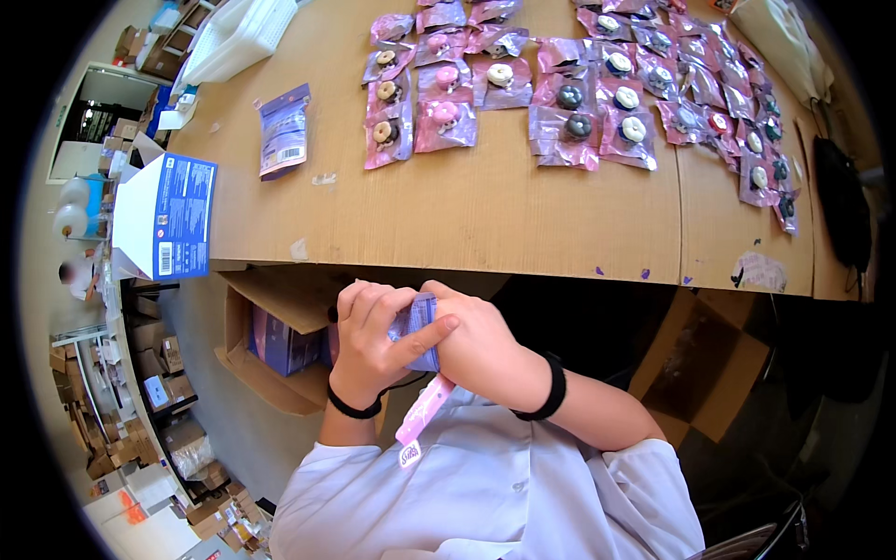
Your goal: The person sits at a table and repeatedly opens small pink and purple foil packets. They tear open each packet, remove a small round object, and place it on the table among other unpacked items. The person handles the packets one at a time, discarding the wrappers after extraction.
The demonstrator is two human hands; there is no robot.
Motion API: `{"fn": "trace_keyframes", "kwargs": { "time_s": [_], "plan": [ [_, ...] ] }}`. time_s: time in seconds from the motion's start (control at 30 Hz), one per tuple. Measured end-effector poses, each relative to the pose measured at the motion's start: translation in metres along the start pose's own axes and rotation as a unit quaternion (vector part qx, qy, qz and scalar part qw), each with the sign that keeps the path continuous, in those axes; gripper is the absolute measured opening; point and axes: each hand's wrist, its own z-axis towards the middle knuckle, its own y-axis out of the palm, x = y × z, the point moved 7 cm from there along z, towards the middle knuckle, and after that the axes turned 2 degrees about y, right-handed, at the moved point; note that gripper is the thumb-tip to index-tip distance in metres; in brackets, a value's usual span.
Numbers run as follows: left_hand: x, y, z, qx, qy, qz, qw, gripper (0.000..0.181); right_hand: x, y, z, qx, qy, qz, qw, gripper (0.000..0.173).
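Before my shirt front, just off the table's edge, my left hand [381,343] grips a small purple foil packet [423,329], its thumb lying across the front. Against the packet's other side is my right hand [479,346], closed, its fingertips mostly hidden. A pink strip with a white printed end [425,409] sticks out below the two hands; what holds it is hidden. Another purple foil packet [283,133] lies on the table at the left. Rows of pink-purple packets [446,126], several with small figures on top, lie across the far side.
An opened blue and white box [185,217] stands at the table's left edge, white plastic trays [241,35] behind it. Below the table is a cardboard carton [273,276] with purple boxes inside. A black item [843,203] lies far right. A person [84,274] is far off left.
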Motion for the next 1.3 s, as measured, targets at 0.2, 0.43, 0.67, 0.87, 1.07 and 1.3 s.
{"fn": "trace_keyframes", "kwargs": {
  "time_s": [0.2, 0.43, 0.67, 0.87, 1.07, 1.3],
  "plan": [
    [0.001, 0.019, -0.007, -0.030, -0.049, -0.023, 0.998, 0.059, 0.027, 0.020, 0.007, 0.006, -0.033, 0.075, 0.997, 0.008],
    [-0.003, 0.038, -0.018, 0.001, -0.070, -0.134, 0.989, 0.098, 0.028, 0.007, -0.002, 0.066, -0.075, 0.062, 0.993, 0.011],
    [-0.051, 0.040, -0.062, -0.026, -0.356, -0.297, 0.886, 0.121, 0.012, -0.036, -0.014, 0.158, -0.112, 0.176, 0.965, 0.026],
    [-0.026, 0.042, -0.059, -0.092, -0.350, -0.285, 0.888, 0.126, 0.028, -0.023, -0.012, 0.156, -0.095, 0.133, 0.974, 0.020],
    [-0.022, 0.038, -0.053, -0.034, -0.273, -0.217, 0.937, 0.116, 0.029, -0.024, -0.014, 0.158, -0.081, 0.128, 0.976, 0.022],
    [-0.032, 0.036, -0.042, 0.050, -0.322, -0.235, 0.916, 0.095, 0.000, -0.055, -0.029, 0.197, -0.044, 0.104, 0.974, 0.028]
  ]
}}
